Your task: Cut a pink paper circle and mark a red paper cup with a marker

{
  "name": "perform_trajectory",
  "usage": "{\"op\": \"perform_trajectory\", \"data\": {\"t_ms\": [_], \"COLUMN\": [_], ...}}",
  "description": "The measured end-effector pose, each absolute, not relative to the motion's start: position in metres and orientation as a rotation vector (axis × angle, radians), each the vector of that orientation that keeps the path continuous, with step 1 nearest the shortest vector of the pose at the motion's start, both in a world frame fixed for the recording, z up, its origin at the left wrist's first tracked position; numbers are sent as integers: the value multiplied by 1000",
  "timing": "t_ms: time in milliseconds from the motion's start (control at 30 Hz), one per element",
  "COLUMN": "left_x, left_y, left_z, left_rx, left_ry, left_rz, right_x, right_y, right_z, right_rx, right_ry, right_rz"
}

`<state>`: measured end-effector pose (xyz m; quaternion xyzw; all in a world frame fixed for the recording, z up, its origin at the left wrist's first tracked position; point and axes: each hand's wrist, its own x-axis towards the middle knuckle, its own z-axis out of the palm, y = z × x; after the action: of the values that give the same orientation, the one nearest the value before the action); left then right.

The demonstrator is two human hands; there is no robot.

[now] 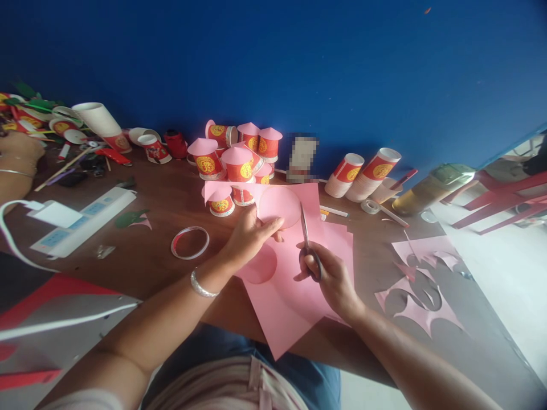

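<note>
My left hand (253,234) is closed on a pink sheet (310,196) marked with a round outline, thumb on top. Black-handled scissors (310,256) are in my right hand (331,276), their blades pointing away from me beside the right edge of the outlined circle. More pink paper (299,296) lies beneath both hands and hangs over the table's near edge, with another circle (260,265) on it. Beyond the sheet stand several red paper cups (206,165) with pink cone tops.
Stacked cups (376,173), a tape roll (370,206) and a bottle (431,188) stand back right. Pink offcuts (427,304) lie at right. At left are a power strip (85,219), a red-and-white ring (190,243) and another person's hand (19,154).
</note>
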<state>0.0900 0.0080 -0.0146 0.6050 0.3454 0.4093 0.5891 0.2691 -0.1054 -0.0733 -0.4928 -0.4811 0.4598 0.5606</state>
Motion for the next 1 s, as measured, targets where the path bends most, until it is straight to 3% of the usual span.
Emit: {"op": "perform_trajectory", "data": {"t_ms": [1000], "left_x": [91], "left_y": [13], "left_z": [-20], "left_rx": [1484], "left_ry": [755], "left_rz": [932], "right_x": [267], "right_y": [-103], "right_z": [-71], "right_rx": [-1300], "right_ry": [-1107], "right_rz": [1081]}}
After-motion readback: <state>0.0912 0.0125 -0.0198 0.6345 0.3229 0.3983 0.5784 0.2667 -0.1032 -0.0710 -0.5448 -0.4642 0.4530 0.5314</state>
